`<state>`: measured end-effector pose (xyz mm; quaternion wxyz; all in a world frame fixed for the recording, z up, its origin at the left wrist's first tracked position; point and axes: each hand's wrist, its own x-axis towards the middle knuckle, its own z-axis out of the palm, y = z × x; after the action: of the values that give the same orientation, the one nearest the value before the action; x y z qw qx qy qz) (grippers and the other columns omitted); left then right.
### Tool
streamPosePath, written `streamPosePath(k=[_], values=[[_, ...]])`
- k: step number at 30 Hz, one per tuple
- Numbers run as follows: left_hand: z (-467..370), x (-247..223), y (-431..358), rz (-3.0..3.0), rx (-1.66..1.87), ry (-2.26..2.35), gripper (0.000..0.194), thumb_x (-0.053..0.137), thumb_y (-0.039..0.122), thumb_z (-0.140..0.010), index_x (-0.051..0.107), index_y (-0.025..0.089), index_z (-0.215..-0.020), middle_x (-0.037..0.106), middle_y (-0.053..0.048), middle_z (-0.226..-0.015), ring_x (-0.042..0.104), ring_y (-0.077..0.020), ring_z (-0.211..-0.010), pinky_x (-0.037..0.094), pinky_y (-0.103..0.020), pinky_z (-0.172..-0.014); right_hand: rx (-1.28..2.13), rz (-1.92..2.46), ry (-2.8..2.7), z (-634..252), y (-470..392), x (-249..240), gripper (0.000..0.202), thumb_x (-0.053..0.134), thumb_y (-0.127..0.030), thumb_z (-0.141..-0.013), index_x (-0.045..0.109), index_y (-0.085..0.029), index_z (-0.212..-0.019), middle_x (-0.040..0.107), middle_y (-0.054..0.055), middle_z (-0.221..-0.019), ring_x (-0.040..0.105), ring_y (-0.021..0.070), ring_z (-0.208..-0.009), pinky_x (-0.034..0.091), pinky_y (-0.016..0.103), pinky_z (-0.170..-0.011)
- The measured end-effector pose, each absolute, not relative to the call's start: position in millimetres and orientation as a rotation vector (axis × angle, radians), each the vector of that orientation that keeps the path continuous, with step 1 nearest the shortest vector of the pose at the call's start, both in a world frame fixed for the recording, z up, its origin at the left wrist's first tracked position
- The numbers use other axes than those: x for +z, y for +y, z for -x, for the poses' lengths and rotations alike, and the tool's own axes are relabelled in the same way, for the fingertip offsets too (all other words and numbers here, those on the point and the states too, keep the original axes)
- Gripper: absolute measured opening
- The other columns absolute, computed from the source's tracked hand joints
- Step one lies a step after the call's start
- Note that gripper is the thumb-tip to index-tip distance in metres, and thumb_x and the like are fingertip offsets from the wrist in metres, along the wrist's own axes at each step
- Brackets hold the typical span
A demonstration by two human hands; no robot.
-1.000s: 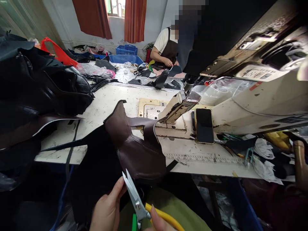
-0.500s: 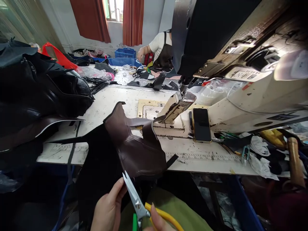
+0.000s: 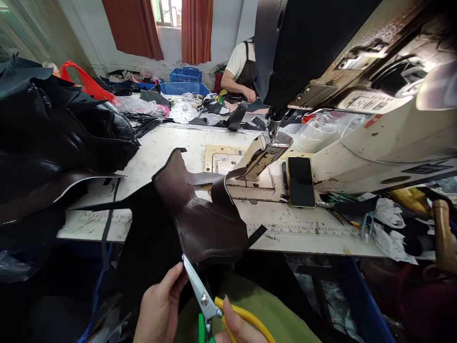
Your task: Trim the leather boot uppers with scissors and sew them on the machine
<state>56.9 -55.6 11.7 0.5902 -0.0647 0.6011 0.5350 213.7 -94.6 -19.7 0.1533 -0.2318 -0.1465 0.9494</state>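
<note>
A dark brown leather piece point(image 3: 210, 231) with black lining hangs over the table's front edge, one part lying beside the sewing machine's arm. My left hand point(image 3: 160, 300) pinches the black lining at the piece's lower left edge. In my right hand point(image 3: 237, 326) are scissors point(image 3: 203, 297) with yellow handles, their blades nearly closed and their tips at that edge, close to my left fingertips. Something green shows below the scissors' pivot; what it belongs to is unclear.
The sewing machine point(image 3: 266, 152) rises over the white table point(image 3: 157, 147). A phone point(image 3: 301, 182) lies right of it. Black leather pieces point(image 3: 64, 133) are heaped on the left. Scraps and a wooden handle point(image 3: 442, 233) lie at right. Across the table, a person point(image 3: 239, 71) leans over pink material.
The scissors' blades have closed at the edge of the piece. Across the table, the person's arm has moved right and down. The view has shifted slightly.
</note>
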Motion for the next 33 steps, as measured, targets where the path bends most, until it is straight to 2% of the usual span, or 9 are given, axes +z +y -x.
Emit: streamPosePath(k=[4, 7, 11, 14, 19, 21, 24, 30, 33], values=[[-56.4, 11.8, -56.1, 0.147, 1.23, 1.419, 0.024, 0.058, 0.0, -0.084, 0.076, 0.004, -0.068, 0.075, -0.013, -0.075, 0.072, -0.0186, -0.078, 0.061, -0.022, -0.073, 2.701, 0.692, -0.523, -200.3, -99.5, -43.3, 0.083, 0.008, -0.09, -0.078, 0.033, -0.02, -0.04, 0.027, -0.004, -0.041, 0.023, 0.0053, -0.036, 0.023, 0.019, -0.039], [-54.5, 10.3, -56.1, 0.147, 1.249, 1.42, 0.024, 0.059, 0.0, -0.082, 0.075, 0.005, -0.064, 0.074, -0.012, -0.072, 0.071, -0.0171, -0.076, 0.061, -0.023, -0.074, 2.632, 0.826, -0.682, -202.8, -93.4, -32.6, 0.088, -0.001, -0.089, -0.076, 0.041, -0.018, -0.044, 0.032, -0.002, -0.041, 0.026, 0.0056, -0.036, 0.021, 0.019, -0.04], [-45.9, 4.1, -57.5, 0.12, 1.247, 1.396, 0.021, 0.061, 0.004, -0.082, 0.075, 0.005, -0.066, 0.074, -0.011, -0.075, 0.069, -0.0167, -0.075, 0.061, -0.024, -0.073, 2.175, 1.03, -1.205, -237.9, -71.3, 13.6, 0.081, 0.018, -0.084, -0.085, 0.059, -0.015, -0.069, 0.047, 0.001, -0.057, 0.043, 0.0095, -0.05, 0.036, 0.022, -0.052], [-38.8, 1.4, -57.6, 0.08, 1.264, 1.365, 0.018, 0.062, 0.007, -0.081, 0.075, 0.007, -0.07, 0.074, -0.009, -0.078, 0.068, -0.0172, -0.079, 0.061, -0.024, -0.073, 1.937, 1.011, -1.553, -262.4, -46.3, 41.0, 0.076, 0.034, -0.088, -0.076, 0.06, -0.017, -0.086, 0.051, 0.001, -0.067, 0.045, 0.0121, -0.054, 0.037, 0.025, -0.052], [-39.8, 9.6, -49.1, 0.195, 1.331, 1.404, 0.019, 0.062, 0.006, -0.084, 0.075, 0.01, -0.07, 0.075, -0.008, -0.081, 0.069, -0.016, -0.078, 0.06, -0.023, -0.067, 1.361, 1.163, -2.129, -257.4, -21.8, 43.8, 0.047, 0.066, -0.063, -0.072, 0.053, -0.019, -0.077, 0.049, 0.001, -0.072, 0.041, 0.0134, -0.059, 0.032, 0.027, -0.054], [-44.0, 14.4, -44.8, 0.296, 1.34, 1.438, 0.025, 0.059, 0.001, -0.085, 0.074, 0.01, -0.066, 0.074, -0.007, -0.075, 0.069, -0.0137, -0.071, 0.058, -0.019, -0.062, 1.001, 1.296, -2.396, -250.9, -23.6, 33.7, 0.041, 0.071, -0.055, -0.071, 0.053, -0.018, -0.075, 0.053, 0.004, -0.072, 0.046, 0.0157, -0.06, 0.032, 0.027, -0.052], [-50.8, 19.8, -40.9, 0.362, 1.357, 1.435, 0.026, 0.059, -0.002, -0.084, 0.073, 0.011, -0.066, 0.073, -0.006, -0.073, 0.068, -0.0113, -0.065, 0.056, -0.017, -0.056, 0.471, 1.4, -2.597, -250.8, -29.9, 17.9, 0.035, 0.071, -0.046, -0.073, 0.057, -0.015, -0.081, 0.06, 0.01, -0.08, 0.059, 0.0238, -0.069, 0.041, 0.03, -0.055], [-63.8, 24.9, -37.7, 0.425, 1.306, 1.423, 0.024, 0.057, -0.002, -0.086, 0.074, 0.007, -0.071, 0.076, -0.011, -0.084, 0.07, -0.0133, -0.073, 0.06, -0.019, -0.062, 0.244, 1.406, -2.664, -259.3, -30.7, 9.2, 0.028, 0.072, -0.036, -0.069, 0.056, -0.016, -0.081, 0.062, 0.01, -0.08, 0.063, 0.0244, -0.066, 0.046, 0.03, -0.054], [-66.5, 21.7, -38.0, 0.426, 1.282, 1.435, 0.024, 0.057, -0.002, -0.086, 0.074, 0.007, -0.073, 0.076, -0.011, -0.086, 0.071, -0.0131, -0.073, 0.059, -0.018, -0.064, 0.293, 1.414, -2.664, -256.3, -27.1, 11.1, 0.031, 0.073, -0.043, -0.073, 0.055, -0.018, -0.074, 0.061, 0.007, -0.071, 0.06, 0.0213, -0.055, 0.039, 0.027, -0.046]])
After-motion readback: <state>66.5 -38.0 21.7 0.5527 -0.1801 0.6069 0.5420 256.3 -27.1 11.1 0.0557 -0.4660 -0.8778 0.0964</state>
